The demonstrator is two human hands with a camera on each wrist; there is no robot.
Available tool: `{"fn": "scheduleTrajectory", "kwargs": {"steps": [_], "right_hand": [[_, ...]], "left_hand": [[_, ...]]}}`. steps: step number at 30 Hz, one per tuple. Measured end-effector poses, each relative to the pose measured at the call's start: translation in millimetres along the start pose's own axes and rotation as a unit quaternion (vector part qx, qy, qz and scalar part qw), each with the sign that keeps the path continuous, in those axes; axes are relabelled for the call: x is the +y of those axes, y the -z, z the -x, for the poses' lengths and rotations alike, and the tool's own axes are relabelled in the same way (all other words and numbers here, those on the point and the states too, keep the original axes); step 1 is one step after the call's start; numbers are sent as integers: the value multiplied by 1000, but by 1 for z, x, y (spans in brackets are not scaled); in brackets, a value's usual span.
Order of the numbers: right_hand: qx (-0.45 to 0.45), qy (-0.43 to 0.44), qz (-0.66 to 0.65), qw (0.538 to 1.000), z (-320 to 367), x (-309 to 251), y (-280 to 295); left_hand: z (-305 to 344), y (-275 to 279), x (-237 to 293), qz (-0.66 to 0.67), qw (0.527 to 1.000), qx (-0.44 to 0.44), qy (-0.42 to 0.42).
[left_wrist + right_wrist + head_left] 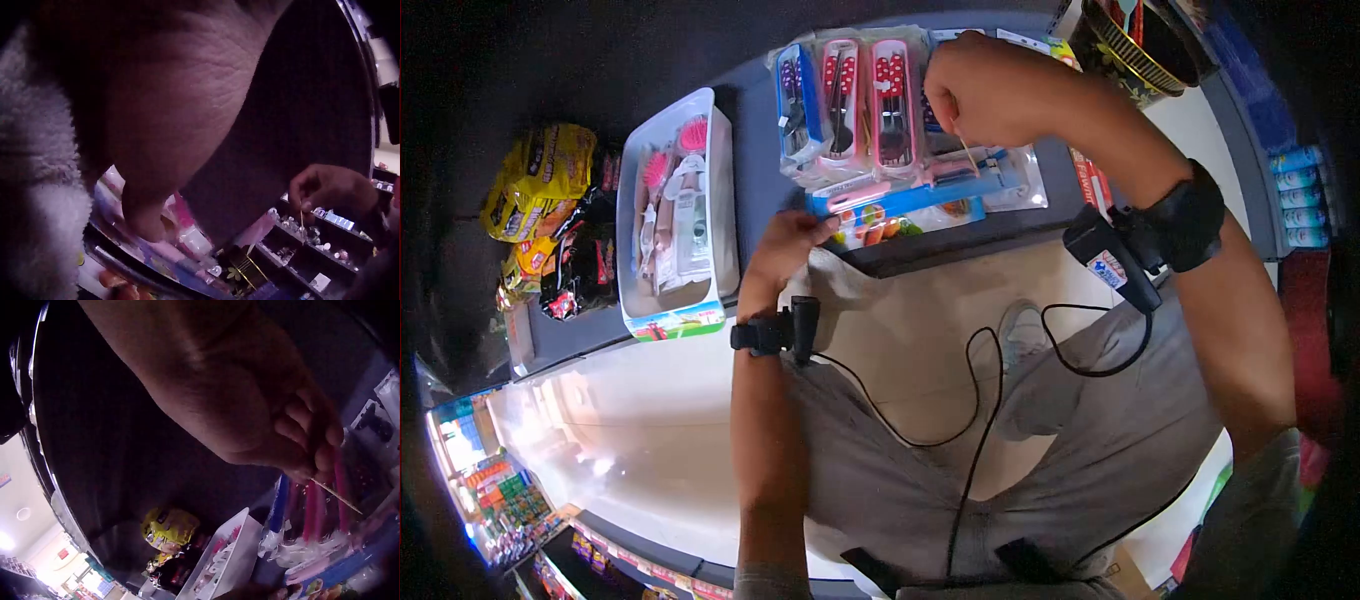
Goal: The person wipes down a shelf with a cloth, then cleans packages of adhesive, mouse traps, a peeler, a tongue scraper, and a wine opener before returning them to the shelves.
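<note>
My left hand (pixel 785 248) grips the left end of a flat blue package (pixel 870 208) with a long pink item along it. In the left wrist view, the left thumb (pixel 145 215) presses near the pink and white packaging. My right hand (pixel 980 95) is raised over the right part of the packages and pinches a thin tan stick (pixel 336 496), which points down towards the blue package. Behind lie boxed cutlery sets, one blue (pixel 802 105) and two pink (pixel 892 105), with dotted handles inside clear wrapping.
A white bin (pixel 725 190) of pink brushes and packets stands left of the cutlery sets. Further left are yellow (pixel 550 175) and black snack packs. A black-and-gold pot (pixel 1115 50) stands at the back right. A cable (pixel 1000 400) runs between my wrists, over my lap.
</note>
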State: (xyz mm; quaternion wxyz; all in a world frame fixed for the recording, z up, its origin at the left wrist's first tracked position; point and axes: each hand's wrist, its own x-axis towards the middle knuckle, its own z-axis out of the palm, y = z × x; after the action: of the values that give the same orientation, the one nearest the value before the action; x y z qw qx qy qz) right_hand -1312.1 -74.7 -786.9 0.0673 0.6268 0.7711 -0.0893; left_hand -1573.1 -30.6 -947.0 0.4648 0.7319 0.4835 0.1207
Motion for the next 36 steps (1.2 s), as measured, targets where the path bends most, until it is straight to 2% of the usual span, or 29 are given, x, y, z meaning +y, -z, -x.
{"fn": "scheduleTrajectory", "kwargs": {"steps": [2,3,6,9,12,14,17,20,21,24,25,26,28,29,33,36], "right_hand": [[9,6,-24,1000,0,0,-4],[22,15,-43,999,-2,0,-8],[63,58,-107,990,-5,-4,-18],[90,91,-170,977,-4,-19,-15],[103,123,-227,961,-7,-28,-20],[145,159,-223,951,-8,-33,-23],[33,73,-231,970,-5,-39,-11],[67,81,-160,982,-6,-31,-13],[6,37,-198,979,-8,-27,-12],[104,62,-142,982,-11,-14,-27],[51,87,-105,989,-24,6,-32],[51,45,-117,991,-23,2,-25],[52,-41,-142,988,-17,-4,-5],[26,-105,-180,978,-13,-9,12],[189,-172,-174,951,-16,16,10],[205,-161,-271,927,-21,20,12]], "left_hand": [[-6,3,-2,65,996,-30,49],[-8,9,-1,155,978,-108,92],[4,11,11,247,958,-125,76],[18,17,38,253,959,-102,71],[12,13,23,352,921,-143,86],[8,13,11,332,926,-173,58],[15,17,15,364,909,-200,27],[21,30,8,454,873,-177,28],[23,35,6,488,854,-179,22],[30,48,-5,532,838,-120,-3],[34,48,-7,520,846,-90,-79],[38,48,-8,506,847,-55,-154],[35,61,-8,641,755,-99,-96],[33,62,-9,640,754,-108,-107],[30,58,-10,668,728,-53,-141],[26,48,-2,684,710,9,-166]]}}
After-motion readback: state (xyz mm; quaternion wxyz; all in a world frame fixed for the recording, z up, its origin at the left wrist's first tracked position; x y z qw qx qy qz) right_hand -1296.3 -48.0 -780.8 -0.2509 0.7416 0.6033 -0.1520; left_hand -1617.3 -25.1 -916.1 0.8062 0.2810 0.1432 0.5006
